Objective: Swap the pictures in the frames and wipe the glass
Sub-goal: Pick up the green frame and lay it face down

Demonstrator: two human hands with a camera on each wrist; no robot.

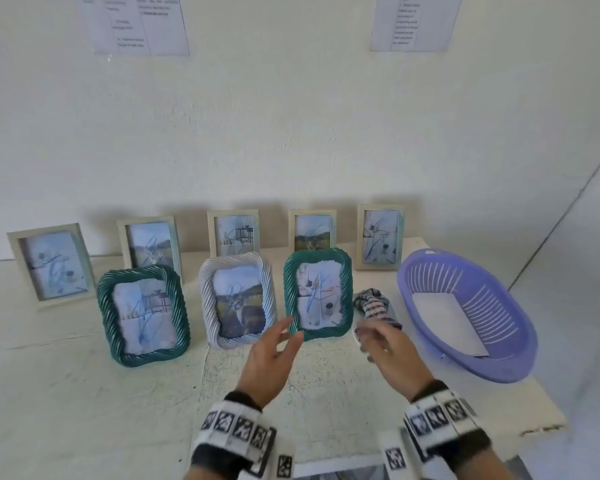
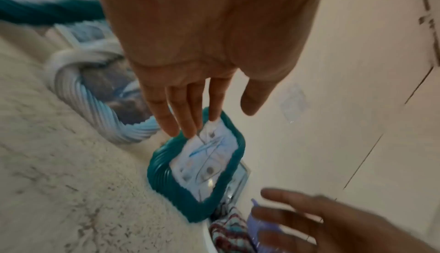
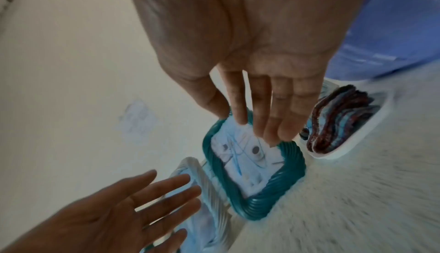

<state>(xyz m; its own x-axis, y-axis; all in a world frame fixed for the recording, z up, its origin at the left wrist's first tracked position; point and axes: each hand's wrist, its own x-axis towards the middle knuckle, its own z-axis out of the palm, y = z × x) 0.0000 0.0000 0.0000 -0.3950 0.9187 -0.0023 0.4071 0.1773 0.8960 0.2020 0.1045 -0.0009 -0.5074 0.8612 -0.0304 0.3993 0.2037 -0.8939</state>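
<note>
Three rope-edged frames stand in a front row on the white table (image 1: 84,393): a teal one (image 1: 142,315) at left, a white one (image 1: 238,299) in the middle, and a second teal frame (image 1: 317,294) (image 2: 197,172) (image 3: 254,174) at right. My left hand (image 1: 274,348) (image 2: 202,110) hovers open by that right teal frame's lower left corner, fingers straight. My right hand (image 1: 385,351) (image 3: 257,117) hovers open just right of it, blurred. A striped cloth (image 1: 376,306) (image 3: 333,117) lies bunched to the frame's right. Neither hand holds anything.
Several plain pale frames (image 1: 234,233) lean against the wall behind. A purple plastic basket (image 1: 465,313) with a white sheet inside sits at the right, near the table's right edge. Papers (image 1: 139,22) hang on the wall.
</note>
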